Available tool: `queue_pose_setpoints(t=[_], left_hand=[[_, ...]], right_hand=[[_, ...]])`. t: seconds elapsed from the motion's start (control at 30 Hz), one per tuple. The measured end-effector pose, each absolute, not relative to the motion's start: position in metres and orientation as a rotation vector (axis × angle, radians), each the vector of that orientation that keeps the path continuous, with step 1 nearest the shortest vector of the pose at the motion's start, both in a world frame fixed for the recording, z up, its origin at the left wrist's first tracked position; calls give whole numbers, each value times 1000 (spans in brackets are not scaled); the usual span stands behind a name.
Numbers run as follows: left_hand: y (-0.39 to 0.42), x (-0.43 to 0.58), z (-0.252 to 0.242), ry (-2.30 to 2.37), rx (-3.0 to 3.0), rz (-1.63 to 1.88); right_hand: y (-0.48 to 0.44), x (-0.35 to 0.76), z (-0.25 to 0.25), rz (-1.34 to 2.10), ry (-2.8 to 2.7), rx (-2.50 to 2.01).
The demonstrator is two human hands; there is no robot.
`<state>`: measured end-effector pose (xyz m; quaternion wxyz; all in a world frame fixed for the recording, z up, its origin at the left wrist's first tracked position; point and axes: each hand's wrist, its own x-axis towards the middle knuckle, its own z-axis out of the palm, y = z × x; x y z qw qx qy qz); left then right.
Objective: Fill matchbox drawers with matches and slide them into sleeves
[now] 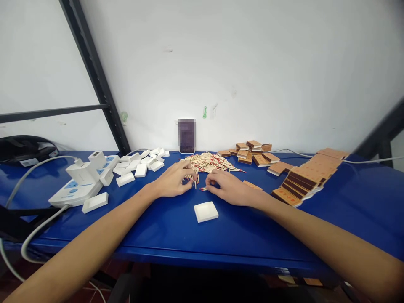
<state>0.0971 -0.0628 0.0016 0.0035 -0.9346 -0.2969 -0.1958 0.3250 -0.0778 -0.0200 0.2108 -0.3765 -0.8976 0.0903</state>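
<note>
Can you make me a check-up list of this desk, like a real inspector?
Surface: blue tabletop, shiny.
Job's things: match pile near the wall; white tray nearer us; white trays left; brown matchbox sleeves right.
Clutter: power strip with chargers, left.
Grips: left hand curled at matches; right hand curled beside others; whether either holds any, can't tell.
Cables: white cables, both sides.
Surroundings: white wall, black frame, upright dark device.
</note>
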Motion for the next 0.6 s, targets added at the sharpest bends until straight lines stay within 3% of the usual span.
queue_pose_setpoints(t=[0.6], left_hand=[[-65,99,5,-909,-2969,-412]], right_hand=[[-77,322,-27,14,-2551,-1093]])
